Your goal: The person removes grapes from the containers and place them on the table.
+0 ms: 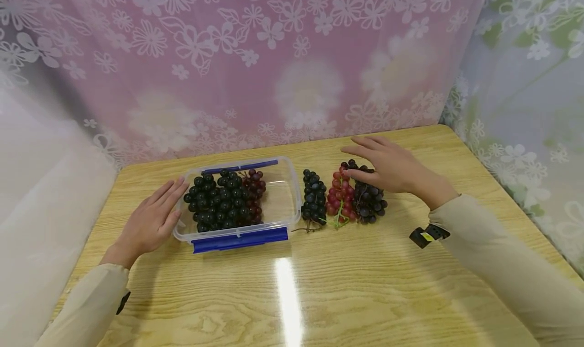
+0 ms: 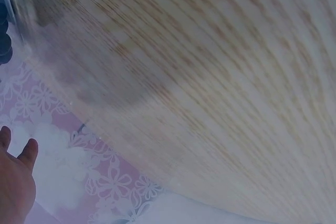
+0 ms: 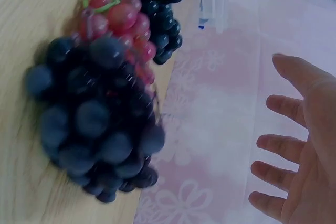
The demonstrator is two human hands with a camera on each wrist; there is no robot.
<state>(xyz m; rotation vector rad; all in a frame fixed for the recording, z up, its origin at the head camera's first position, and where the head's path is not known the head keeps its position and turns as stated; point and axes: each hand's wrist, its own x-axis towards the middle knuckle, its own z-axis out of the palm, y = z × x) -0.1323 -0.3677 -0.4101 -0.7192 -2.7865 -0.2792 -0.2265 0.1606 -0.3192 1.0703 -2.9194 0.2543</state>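
My left hand (image 1: 152,217) rests with straight fingers along the left wall of a clear plastic container (image 1: 274,220) with blue latches. Inside it lie dark green-black grapes (image 1: 219,200) and, beside them, a bunch of dark red grapes (image 1: 255,189). Spread and holding nothing, my right hand (image 1: 388,164) hovers at the bunches to the right of the container. There a black bunch (image 1: 314,197), a pinkish-red bunch (image 1: 339,200) with a green stem and a dark purple bunch (image 1: 369,202) lie side by side. In the right wrist view, the purple bunch (image 3: 100,119) is nearest the camera.
A wood-grain table (image 1: 219,296) carries everything, with a bright glare strip toward its front. A pink floral curtain (image 1: 228,83) hangs behind the back edge, and a pale floral curtain (image 1: 524,108) stands at the right. Black bands (image 1: 429,234) circle the wrists.
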